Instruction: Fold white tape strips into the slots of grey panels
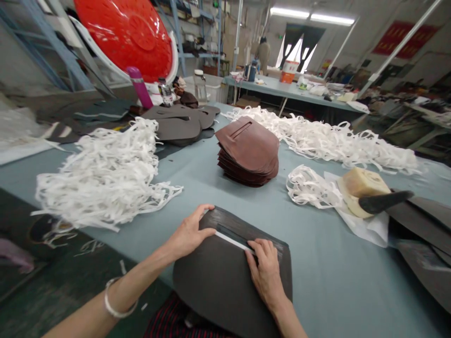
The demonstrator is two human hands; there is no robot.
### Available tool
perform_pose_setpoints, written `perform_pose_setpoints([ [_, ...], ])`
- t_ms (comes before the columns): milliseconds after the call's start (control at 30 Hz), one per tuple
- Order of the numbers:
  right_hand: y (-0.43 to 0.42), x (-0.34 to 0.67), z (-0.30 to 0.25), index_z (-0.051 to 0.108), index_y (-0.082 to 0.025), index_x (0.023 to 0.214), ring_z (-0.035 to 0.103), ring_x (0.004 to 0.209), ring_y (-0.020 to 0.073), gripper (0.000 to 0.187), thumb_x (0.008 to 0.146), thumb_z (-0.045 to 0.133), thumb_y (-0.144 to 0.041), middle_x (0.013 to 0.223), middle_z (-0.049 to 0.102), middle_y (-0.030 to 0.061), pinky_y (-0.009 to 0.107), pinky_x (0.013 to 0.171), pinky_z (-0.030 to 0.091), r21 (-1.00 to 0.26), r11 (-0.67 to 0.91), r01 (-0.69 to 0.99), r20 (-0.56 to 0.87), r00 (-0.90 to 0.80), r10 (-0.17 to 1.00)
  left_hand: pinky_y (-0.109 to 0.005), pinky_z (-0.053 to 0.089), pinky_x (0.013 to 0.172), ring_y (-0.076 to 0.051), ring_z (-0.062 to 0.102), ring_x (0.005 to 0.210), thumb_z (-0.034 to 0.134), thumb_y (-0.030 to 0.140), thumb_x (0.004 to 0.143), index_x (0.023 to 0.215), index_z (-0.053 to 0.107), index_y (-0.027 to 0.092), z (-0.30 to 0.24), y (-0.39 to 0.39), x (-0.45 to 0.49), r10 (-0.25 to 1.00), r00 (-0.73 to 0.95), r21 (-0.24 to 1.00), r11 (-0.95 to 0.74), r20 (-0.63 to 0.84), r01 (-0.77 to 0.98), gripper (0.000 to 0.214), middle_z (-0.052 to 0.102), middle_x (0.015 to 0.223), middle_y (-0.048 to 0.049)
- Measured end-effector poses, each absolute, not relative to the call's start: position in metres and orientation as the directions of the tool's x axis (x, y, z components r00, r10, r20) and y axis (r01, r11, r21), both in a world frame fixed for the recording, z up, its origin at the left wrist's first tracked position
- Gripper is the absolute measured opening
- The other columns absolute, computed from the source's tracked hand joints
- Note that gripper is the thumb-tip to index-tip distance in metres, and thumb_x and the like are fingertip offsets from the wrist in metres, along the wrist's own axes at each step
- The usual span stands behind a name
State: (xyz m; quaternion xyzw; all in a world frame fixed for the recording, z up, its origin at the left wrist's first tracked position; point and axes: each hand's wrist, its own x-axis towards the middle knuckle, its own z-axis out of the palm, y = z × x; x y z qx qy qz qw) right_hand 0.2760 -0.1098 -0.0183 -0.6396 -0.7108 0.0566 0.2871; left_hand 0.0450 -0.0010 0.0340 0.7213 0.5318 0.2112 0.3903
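A dark grey leather piece (218, 281) lies at the near table edge, with a thin white strip (234, 242) along its slot. My left hand (188, 234) rests on the piece's upper left corner, fingers curled over the edge and thumb pressing on top. My right hand (266, 270) lies on the piece with its fingertips pressing the right end of the white strip. Beyond them stands a stack of brown leather pieces (248, 152).
A big heap of white strips (102, 178) lies left, a long one (327, 136) at the back right, a small bundle (308, 188) right. A yellowish block with a dark tool (366, 190) sits right beside more dark pieces (423, 234). Grey pieces (179, 122) and bottles stand behind.
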Motion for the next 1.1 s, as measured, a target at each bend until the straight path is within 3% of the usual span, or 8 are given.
perform_pose_setpoints([
  [100, -0.114, 0.282, -0.018, 0.057, -0.020, 0.098, 0.053, 0.085, 0.0198, 0.016, 0.093, 0.046, -0.029, 0.090, 0.060, 0.0056, 0.035, 0.076, 0.042, -0.474, 0.157, 0.866, 0.331, 0.010, 0.944, -0.037, 0.043, 0.094, -0.024, 0.055, 0.113, 0.064, 0.028, 0.073, 0.126, 0.045, 0.026, 0.054, 0.020, 0.039, 0.914, 0.397, 0.827, -0.161, -0.080, 0.538, 0.056, 0.061, 0.115, -0.0040],
  [200, -0.119, 0.283, -0.019, 0.056, -0.021, 0.089, 0.053, 0.077, 0.0185, 0.016, 0.094, 0.044, -0.030, 0.083, 0.059, 0.0039, 0.032, 0.071, 0.041, -0.481, 0.164, 0.861, 0.323, 0.000, 0.946, -0.037, 0.044, 0.091, -0.023, 0.058, 0.104, 0.063, 0.030, 0.074, 0.124, 0.046, 0.024, 0.054, 0.040, 0.033, 0.903, 0.428, 0.780, -0.234, -0.048, 0.581, 0.053, 0.061, 0.107, -0.0039],
  [333, -0.119, 0.274, -0.023, 0.057, -0.022, 0.088, 0.054, 0.076, 0.0200, 0.016, 0.094, 0.044, -0.030, 0.080, 0.060, 0.0044, 0.033, 0.070, 0.039, -0.393, 0.155, 0.907, 0.352, -0.007, 0.936, -0.041, 0.041, 0.092, -0.023, 0.052, 0.103, 0.064, 0.029, 0.074, 0.112, 0.051, 0.020, 0.018, 0.033, 0.031, 0.904, 0.405, 0.642, -0.391, 0.135, 0.659, 0.041, 0.056, 0.109, -0.0065],
  [467, -0.102, 0.258, -0.023, 0.057, -0.022, 0.081, 0.055, 0.074, 0.0209, 0.017, 0.092, 0.046, -0.028, 0.078, 0.059, 0.0049, 0.033, 0.069, 0.038, -0.320, 0.088, 0.943, 0.344, 0.029, 0.939, -0.041, 0.041, 0.090, -0.022, 0.050, 0.099, 0.063, 0.027, 0.077, 0.101, 0.051, 0.020, -0.015, 0.001, 0.037, 0.891, 0.407, 0.641, -0.435, 0.202, 0.632, 0.028, 0.055, 0.104, -0.0057],
  [567, -0.077, 0.236, -0.021, 0.058, -0.022, 0.081, 0.056, 0.076, 0.0211, 0.016, 0.091, 0.045, -0.021, 0.077, 0.058, 0.0050, 0.032, 0.068, 0.038, -0.306, 0.106, 0.946, 0.313, -0.005, 0.950, -0.042, 0.041, 0.091, -0.022, 0.050, 0.100, 0.063, 0.024, 0.075, 0.102, 0.050, 0.020, -0.021, -0.010, 0.040, 0.897, 0.354, 0.643, -0.439, 0.266, 0.628, 0.030, 0.054, 0.104, -0.0054],
  [833, -0.029, 0.185, -0.022, 0.062, -0.021, 0.095, 0.051, 0.085, 0.0229, 0.026, 0.085, 0.043, -0.006, 0.088, 0.059, 0.0077, 0.033, 0.069, 0.039, -0.318, 0.178, 0.931, 0.280, -0.087, 0.956, -0.040, 0.041, 0.093, -0.022, 0.049, 0.106, 0.055, 0.018, 0.082, 0.117, 0.051, 0.022, -0.014, -0.007, 0.037, 0.869, 0.419, 0.597, -0.489, 0.265, 0.636, 0.036, 0.052, 0.114, -0.0076],
  [1000, -0.031, 0.188, -0.022, 0.061, -0.019, 0.099, 0.049, 0.087, 0.0223, 0.028, 0.086, 0.041, -0.005, 0.092, 0.058, 0.0077, 0.034, 0.075, 0.039, -0.304, 0.259, 0.917, 0.281, -0.174, 0.944, -0.039, 0.040, 0.096, -0.021, 0.047, 0.109, 0.053, 0.017, 0.083, 0.111, 0.055, 0.022, -0.012, -0.009, 0.037, 0.857, 0.438, 0.575, -0.509, 0.271, 0.641, 0.028, 0.051, 0.115, -0.0070],
  [1100, -0.029, 0.189, -0.020, 0.062, -0.018, 0.094, 0.049, 0.086, 0.0223, 0.024, 0.086, 0.041, -0.007, 0.089, 0.057, 0.0086, 0.034, 0.075, 0.039, -0.334, 0.221, 0.916, 0.256, -0.138, 0.957, -0.039, 0.041, 0.094, -0.021, 0.047, 0.106, 0.054, 0.017, 0.082, 0.110, 0.053, 0.020, -0.013, -0.009, 0.038, 0.865, 0.420, 0.590, -0.497, 0.276, 0.636, 0.027, 0.053, 0.111, -0.0072],
])
